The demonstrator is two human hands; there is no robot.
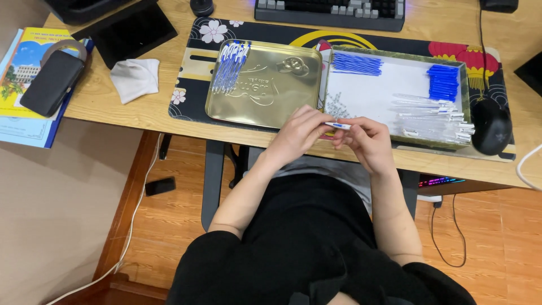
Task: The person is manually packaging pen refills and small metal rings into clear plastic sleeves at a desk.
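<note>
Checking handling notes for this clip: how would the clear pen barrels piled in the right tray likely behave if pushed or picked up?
The clear pen barrels look thin, hollow and round, so probably light and apt to roll. They lie loosely piled in the white-lined tray, so pushing one would likely shift the others. Smooth plastic may be slippery.

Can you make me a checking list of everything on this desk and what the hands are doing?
Surface: wooden desk with patterned mat.
Job's things: pen; gold tin lid with finished pens; white tray with blue refills, blue caps, clear barrels.
Clutter: cloth, black pouch, booklets, keyboard, mouse.
Grippers: left hand and right hand pinch the pen together.
Cables: white cable; black cable.
Surroundings: wood floor.
</note>
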